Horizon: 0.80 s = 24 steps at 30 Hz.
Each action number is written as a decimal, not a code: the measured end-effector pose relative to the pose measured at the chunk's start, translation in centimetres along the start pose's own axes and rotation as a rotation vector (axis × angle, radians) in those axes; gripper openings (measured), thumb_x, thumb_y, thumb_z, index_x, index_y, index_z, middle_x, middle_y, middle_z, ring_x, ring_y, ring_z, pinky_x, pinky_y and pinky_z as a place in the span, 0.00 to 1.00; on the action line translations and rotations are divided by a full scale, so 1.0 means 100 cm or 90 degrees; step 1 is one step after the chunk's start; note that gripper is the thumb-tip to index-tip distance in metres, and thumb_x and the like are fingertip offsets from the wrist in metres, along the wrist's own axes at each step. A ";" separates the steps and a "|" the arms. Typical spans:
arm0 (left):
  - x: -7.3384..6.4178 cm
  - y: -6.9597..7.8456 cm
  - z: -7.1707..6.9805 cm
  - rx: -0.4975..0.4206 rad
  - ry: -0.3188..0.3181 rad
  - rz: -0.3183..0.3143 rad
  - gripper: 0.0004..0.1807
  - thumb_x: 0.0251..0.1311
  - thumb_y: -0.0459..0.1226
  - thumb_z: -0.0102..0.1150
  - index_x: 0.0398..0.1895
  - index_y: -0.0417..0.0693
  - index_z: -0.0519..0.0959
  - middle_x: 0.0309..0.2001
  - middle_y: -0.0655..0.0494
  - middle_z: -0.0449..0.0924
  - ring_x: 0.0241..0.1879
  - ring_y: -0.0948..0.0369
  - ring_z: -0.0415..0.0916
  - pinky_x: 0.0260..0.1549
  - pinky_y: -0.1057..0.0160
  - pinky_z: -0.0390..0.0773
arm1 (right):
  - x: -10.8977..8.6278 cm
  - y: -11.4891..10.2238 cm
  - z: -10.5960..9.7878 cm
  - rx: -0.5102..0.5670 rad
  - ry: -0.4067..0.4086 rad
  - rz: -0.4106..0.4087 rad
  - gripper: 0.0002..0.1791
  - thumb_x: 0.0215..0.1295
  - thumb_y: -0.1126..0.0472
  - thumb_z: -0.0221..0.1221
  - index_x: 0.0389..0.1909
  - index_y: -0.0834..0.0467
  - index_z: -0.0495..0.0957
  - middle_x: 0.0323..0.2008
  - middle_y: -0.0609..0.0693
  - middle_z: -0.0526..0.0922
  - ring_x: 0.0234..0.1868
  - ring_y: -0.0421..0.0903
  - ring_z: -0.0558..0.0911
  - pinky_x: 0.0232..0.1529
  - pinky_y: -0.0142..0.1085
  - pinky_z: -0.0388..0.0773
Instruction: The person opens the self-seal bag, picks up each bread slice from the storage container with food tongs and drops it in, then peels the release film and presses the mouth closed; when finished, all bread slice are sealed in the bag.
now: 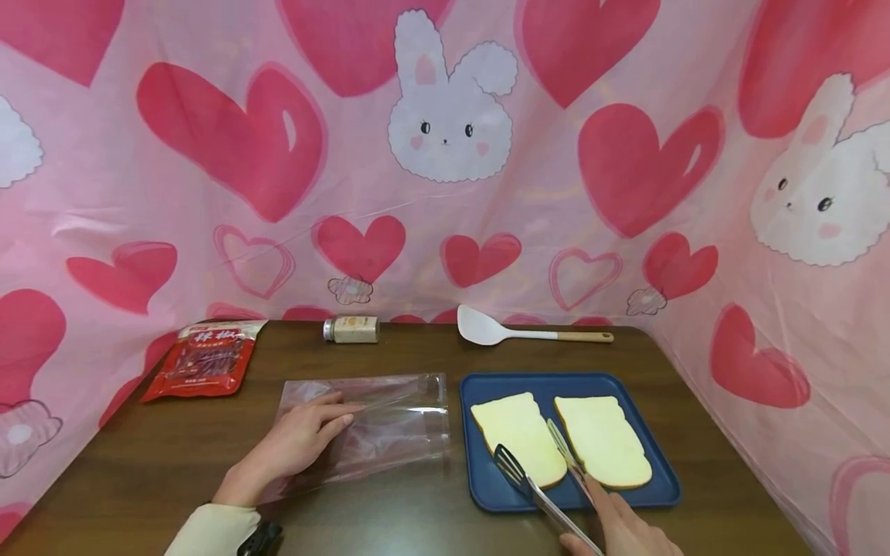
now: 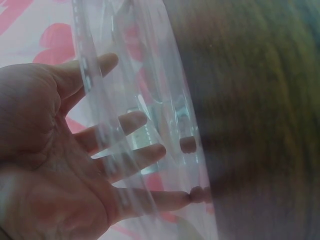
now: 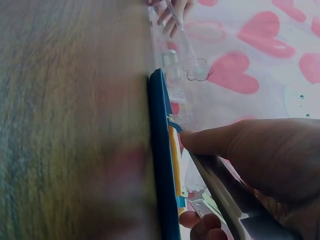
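A clear plastic bag point(image 1: 406, 428) lies on the table, its near-left end lifted around my left hand point(image 1: 299, 436). In the left wrist view, the loosely spread fingers point(image 2: 135, 155) show through the film. My right hand point(image 1: 622, 525) grips metal tongs point(image 1: 549, 506) with a dark slotted head. The tongs' arms are spread over the left bread slice point(image 1: 518, 432), one head at its lower left edge, the other at its right side. A second bread slice point(image 1: 601, 440) lies beside it, both flat on a blue tray point(image 1: 542, 379).
Behind the tray lies a white spatula point(image 1: 483, 327) with a wooden handle. A seasoning jar point(image 1: 354, 330) rests on its side at the back. At the far left is a red food packet point(image 1: 208, 363). A pink heart-patterned curtain point(image 1: 445, 208) surrounds the wooden table point(image 1: 382, 513).
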<state>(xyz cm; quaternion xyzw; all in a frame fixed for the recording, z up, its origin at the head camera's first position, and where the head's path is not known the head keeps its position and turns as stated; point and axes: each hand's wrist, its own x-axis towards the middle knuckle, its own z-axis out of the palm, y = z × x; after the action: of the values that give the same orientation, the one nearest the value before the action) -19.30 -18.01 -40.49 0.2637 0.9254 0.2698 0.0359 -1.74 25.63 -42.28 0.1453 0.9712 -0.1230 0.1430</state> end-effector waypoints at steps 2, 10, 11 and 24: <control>0.000 0.001 -0.001 0.000 0.002 0.002 0.16 0.77 0.43 0.58 0.62 0.56 0.86 0.70 0.32 0.76 0.70 0.34 0.73 0.65 0.25 0.68 | -0.001 -0.003 -0.002 -0.003 -0.004 0.006 0.59 0.53 0.19 0.64 0.77 0.55 0.68 0.62 0.62 0.82 0.44 0.61 0.87 0.39 0.62 0.83; -0.002 0.000 -0.003 0.008 0.006 -0.003 0.16 0.77 0.42 0.59 0.62 0.56 0.86 0.69 0.32 0.76 0.70 0.34 0.73 0.65 0.26 0.69 | -0.002 -0.011 -0.001 -0.004 0.003 0.008 0.58 0.52 0.21 0.67 0.75 0.54 0.68 0.60 0.60 0.83 0.39 0.59 0.86 0.37 0.63 0.83; -0.002 0.000 -0.003 0.008 0.006 -0.001 0.16 0.77 0.42 0.58 0.62 0.56 0.86 0.69 0.32 0.76 0.70 0.34 0.73 0.65 0.26 0.69 | -0.002 -0.010 -0.001 -0.005 0.001 0.011 0.58 0.52 0.21 0.67 0.75 0.54 0.68 0.59 0.59 0.83 0.39 0.58 0.86 0.38 0.63 0.83; 0.001 0.003 0.000 0.003 0.005 0.005 0.16 0.76 0.42 0.59 0.62 0.56 0.86 0.69 0.33 0.77 0.70 0.35 0.73 0.65 0.27 0.69 | -0.009 -0.005 -0.006 0.042 0.036 0.003 0.48 0.53 0.27 0.71 0.66 0.56 0.76 0.40 0.48 0.88 0.36 0.53 0.86 0.35 0.58 0.83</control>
<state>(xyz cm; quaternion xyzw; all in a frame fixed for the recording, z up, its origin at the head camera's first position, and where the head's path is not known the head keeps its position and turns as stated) -19.27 -17.71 -40.29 0.2664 0.9252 0.2684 0.0306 -1.23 25.09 -41.31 0.1553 0.9700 -0.1502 0.1112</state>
